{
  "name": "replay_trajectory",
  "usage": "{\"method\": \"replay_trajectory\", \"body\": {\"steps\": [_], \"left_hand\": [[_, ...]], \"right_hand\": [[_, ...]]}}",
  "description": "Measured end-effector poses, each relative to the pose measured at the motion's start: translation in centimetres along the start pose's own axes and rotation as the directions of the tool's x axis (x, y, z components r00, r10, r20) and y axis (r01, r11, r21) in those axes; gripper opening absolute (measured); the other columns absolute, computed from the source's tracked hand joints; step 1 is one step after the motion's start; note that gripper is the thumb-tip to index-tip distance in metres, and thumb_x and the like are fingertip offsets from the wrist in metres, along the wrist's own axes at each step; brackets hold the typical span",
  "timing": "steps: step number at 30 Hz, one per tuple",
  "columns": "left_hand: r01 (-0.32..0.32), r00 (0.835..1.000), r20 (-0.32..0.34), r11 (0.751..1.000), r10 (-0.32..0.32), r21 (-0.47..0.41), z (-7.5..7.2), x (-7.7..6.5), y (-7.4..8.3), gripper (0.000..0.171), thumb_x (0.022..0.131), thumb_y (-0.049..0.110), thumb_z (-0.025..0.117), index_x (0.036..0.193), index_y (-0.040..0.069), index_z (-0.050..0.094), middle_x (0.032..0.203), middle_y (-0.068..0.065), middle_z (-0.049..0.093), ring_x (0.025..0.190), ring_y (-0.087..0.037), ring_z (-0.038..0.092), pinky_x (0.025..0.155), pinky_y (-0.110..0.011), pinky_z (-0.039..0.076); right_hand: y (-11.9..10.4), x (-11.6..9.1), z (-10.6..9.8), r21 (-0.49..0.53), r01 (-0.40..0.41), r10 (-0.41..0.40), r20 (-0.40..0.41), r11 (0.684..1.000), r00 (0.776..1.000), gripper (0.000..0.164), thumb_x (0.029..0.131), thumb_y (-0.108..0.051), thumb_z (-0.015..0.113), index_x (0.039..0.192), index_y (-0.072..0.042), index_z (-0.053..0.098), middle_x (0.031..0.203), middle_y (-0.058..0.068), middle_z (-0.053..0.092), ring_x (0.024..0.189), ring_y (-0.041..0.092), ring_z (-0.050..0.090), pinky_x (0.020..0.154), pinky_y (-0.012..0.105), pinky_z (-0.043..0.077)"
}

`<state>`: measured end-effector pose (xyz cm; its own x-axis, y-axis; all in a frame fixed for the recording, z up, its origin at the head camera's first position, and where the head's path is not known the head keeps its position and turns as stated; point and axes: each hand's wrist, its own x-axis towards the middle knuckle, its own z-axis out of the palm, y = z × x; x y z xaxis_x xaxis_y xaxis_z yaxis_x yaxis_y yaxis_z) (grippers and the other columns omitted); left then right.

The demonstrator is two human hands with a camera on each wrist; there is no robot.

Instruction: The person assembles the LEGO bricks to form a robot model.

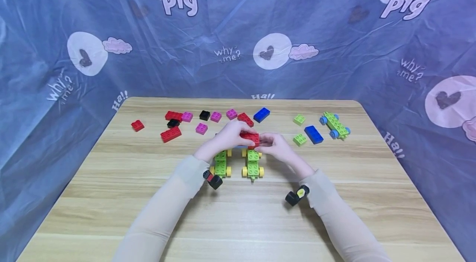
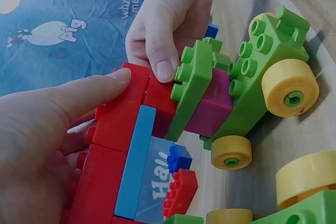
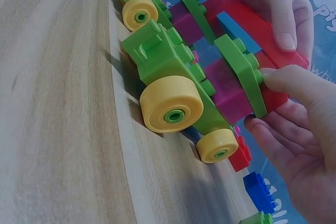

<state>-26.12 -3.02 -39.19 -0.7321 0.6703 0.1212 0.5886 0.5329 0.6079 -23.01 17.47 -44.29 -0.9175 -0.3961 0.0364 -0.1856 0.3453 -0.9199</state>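
Note:
Two green wheeled bases (image 1: 220, 167) with yellow wheels stand side by side on the table. Each carries a magenta brick (image 3: 227, 90), a green plate (image 3: 241, 74) and a red brick (image 2: 160, 98) above. Red bricks (image 2: 110, 124) and a light blue plate (image 2: 135, 163) bridge the two stacks. My left hand (image 1: 231, 134) grips the top red bricks, thumb on one side, fingers curled behind. At the right-hand stack, my right hand (image 1: 277, 146) pinches the red brick by the green plate, its thumb against it. The far-side fingers are partly hidden.
Behind the hands lie loose red bricks (image 1: 171, 134), magenta bricks (image 1: 201, 128), black bricks (image 1: 204, 115) and a blue brick (image 1: 262, 115). To the right are green bricks (image 1: 299, 139), another blue brick (image 1: 314, 134) and a green base with blue wheels (image 1: 336, 125).

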Motion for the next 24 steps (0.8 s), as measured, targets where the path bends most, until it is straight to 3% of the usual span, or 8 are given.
{"method": "replay_trajectory", "body": {"steps": [15, 24], "left_hand": [[0.075, 0.997, 0.03, 0.996, -0.074, -0.044, -0.06, 0.36, -0.08, 0.036, 0.081, 0.022, 0.078, 0.113, 0.007, 0.072, 0.104, -0.005, 0.071, 0.093, -0.015, 0.062, 0.079, -0.024, 0.051], [0.093, 0.995, 0.046, 0.994, -0.09, -0.062, -0.05, 0.3, 0.18, 0.036, 0.081, 0.021, 0.078, 0.113, 0.007, 0.071, 0.103, -0.005, 0.071, 0.09, -0.015, 0.061, 0.076, -0.023, 0.05]], "right_hand": [[0.42, 0.35, -0.06, 0.025, 0.025, -0.025, 0.0, 0.999, 1.0, 0.039, 0.085, -0.002, 0.068, 0.119, 0.014, 0.058, 0.115, 0.03, 0.063, 0.103, 0.038, 0.065, 0.083, 0.021, 0.054], [0.64, 0.33, -0.12, -0.013, 0.036, -0.036, 0.01, 0.999, 0.999, 0.039, 0.086, -0.005, 0.068, 0.12, 0.012, 0.058, 0.115, 0.027, 0.064, 0.103, 0.034, 0.066, 0.087, 0.024, 0.054]]}}
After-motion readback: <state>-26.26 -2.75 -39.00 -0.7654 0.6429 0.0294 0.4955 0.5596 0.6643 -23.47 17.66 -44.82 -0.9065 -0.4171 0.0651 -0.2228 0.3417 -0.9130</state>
